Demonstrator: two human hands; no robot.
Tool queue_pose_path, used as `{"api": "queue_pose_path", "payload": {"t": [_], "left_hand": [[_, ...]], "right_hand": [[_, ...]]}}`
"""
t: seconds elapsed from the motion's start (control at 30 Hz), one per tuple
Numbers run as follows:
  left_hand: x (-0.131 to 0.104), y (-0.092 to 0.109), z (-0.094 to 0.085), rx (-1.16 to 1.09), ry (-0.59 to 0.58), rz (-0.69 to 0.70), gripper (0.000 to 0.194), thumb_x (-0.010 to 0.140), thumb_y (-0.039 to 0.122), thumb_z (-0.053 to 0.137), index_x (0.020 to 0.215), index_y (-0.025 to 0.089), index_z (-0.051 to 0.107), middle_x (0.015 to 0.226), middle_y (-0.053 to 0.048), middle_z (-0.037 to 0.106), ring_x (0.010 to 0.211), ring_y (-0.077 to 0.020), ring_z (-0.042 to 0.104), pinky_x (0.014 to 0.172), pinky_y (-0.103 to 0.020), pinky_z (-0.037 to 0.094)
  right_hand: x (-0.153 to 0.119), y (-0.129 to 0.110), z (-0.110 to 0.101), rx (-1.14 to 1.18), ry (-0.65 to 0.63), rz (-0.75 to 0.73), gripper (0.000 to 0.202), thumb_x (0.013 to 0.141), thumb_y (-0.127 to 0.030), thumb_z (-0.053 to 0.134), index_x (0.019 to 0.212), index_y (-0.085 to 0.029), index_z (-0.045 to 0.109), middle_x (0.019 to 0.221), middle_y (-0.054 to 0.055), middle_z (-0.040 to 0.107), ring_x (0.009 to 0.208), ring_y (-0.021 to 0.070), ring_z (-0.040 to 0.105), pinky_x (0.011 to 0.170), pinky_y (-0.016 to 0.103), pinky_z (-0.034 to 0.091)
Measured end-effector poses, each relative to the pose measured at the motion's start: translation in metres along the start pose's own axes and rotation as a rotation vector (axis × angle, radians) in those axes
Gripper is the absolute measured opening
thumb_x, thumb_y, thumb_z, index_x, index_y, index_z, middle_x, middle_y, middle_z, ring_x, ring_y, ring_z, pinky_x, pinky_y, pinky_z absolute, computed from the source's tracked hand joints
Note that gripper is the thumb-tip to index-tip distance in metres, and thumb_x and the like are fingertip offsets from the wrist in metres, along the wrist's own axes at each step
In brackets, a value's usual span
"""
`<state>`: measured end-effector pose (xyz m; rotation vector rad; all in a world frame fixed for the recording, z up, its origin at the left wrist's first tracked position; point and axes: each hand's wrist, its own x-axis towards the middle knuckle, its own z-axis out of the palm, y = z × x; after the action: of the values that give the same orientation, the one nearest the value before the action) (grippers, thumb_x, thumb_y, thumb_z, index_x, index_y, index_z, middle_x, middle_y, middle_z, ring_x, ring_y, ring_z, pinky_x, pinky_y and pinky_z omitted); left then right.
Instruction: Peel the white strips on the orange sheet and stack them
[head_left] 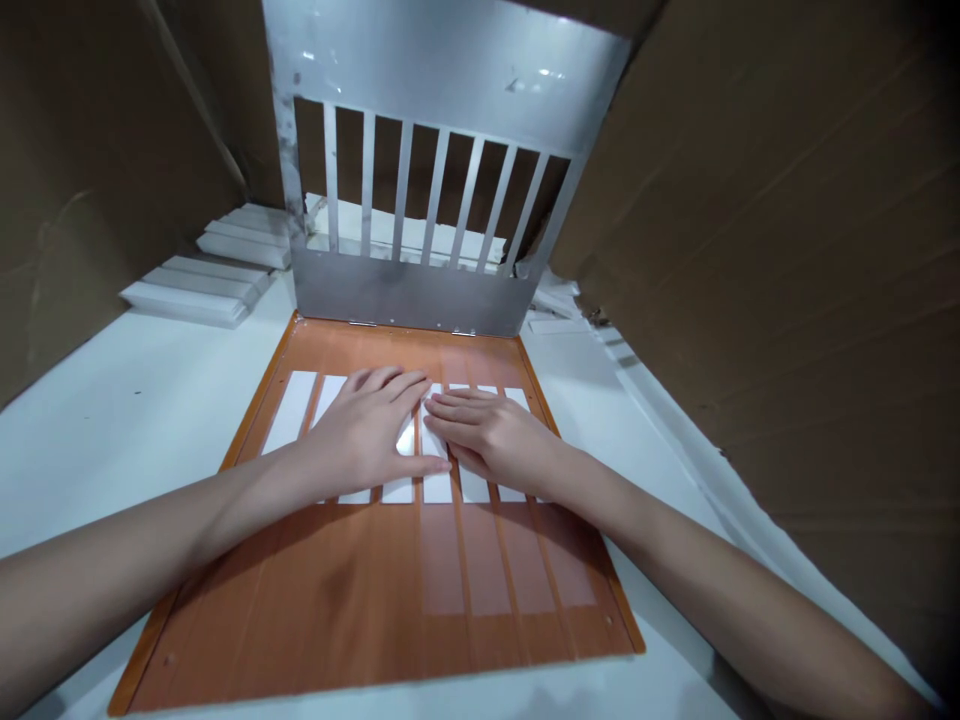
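Observation:
An orange board (pixel 337 590) lies on the white table, with several white strips (pixel 290 410) side by side across its upper half. My left hand (pixel 367 425) rests over the strips left of the middle, fingers spread and thumb reaching right. Beside it, my right hand (pixel 499 435) lies on the strips right of the middle, its fingers extended and pointing left. The fingertips of both hands are close together near a central strip. Behind the board a hinged metal frame (pixel 412 290) with long slots stands raised.
Stacks of white strips (pixel 191 288) lie on the table (pixel 82 440) at the back left. More white pieces (pixel 555 298) are at the back right and behind the frame. Brown cardboard walls (pixel 787 250) enclose both sides.

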<state>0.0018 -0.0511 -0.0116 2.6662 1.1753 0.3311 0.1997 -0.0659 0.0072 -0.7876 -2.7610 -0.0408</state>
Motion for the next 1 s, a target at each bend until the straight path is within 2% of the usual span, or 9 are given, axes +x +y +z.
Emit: {"api": "queue_pose_path", "payload": {"t": [0.23, 0.5, 0.77, 1.0], "left_hand": [[-0.0003, 0.0013, -0.0021, 0.035, -0.019, 0.004, 0.078, 0.075, 0.073, 0.038, 0.131, 0.019, 0.041, 0.14, -0.005, 0.04, 0.126, -0.0286, 0.032, 0.102, -0.043, 0.021], [-0.0004, 0.0014, -0.0018, 0.016, -0.022, 0.008, 0.077, 0.075, 0.071, 0.039, 0.132, 0.02, 0.038, 0.139, -0.005, 0.039, 0.128, -0.0306, 0.03, 0.102, -0.046, 0.019], [-0.0004, 0.0033, -0.0031, 0.022, -0.031, -0.002, 0.083, 0.074, 0.075, 0.037, 0.134, 0.017, 0.036, 0.14, -0.006, 0.039, 0.129, -0.0293, 0.028, 0.103, -0.044, 0.018], [-0.0006, 0.0042, -0.0061, 0.042, -0.041, 0.01, 0.082, 0.075, 0.073, 0.037, 0.135, 0.018, 0.036, 0.142, -0.007, 0.037, 0.13, -0.0286, 0.028, 0.104, -0.042, 0.019]], "right_hand": [[-0.0011, 0.0008, 0.0023, -0.069, 0.044, -0.048, 0.026, 0.09, -0.019, 0.039, 0.098, -0.013, 0.063, 0.103, 0.007, 0.067, 0.107, 0.0194, 0.058, 0.097, 0.038, 0.046], [-0.001, -0.0002, -0.0005, -0.027, 0.004, -0.025, 0.029, 0.092, -0.018, 0.036, 0.091, -0.019, 0.065, 0.094, 0.003, 0.068, 0.103, 0.0181, 0.06, 0.093, 0.039, 0.049], [-0.0011, 0.0007, 0.0001, -0.021, 0.017, -0.043, 0.03, 0.091, -0.019, 0.036, 0.093, -0.014, 0.065, 0.095, 0.007, 0.069, 0.103, 0.0203, 0.06, 0.091, 0.039, 0.049], [-0.0011, -0.0003, -0.0001, -0.065, 0.041, -0.067, 0.029, 0.091, -0.018, 0.038, 0.094, -0.01, 0.066, 0.097, 0.009, 0.069, 0.101, 0.0214, 0.061, 0.09, 0.038, 0.05]]}}
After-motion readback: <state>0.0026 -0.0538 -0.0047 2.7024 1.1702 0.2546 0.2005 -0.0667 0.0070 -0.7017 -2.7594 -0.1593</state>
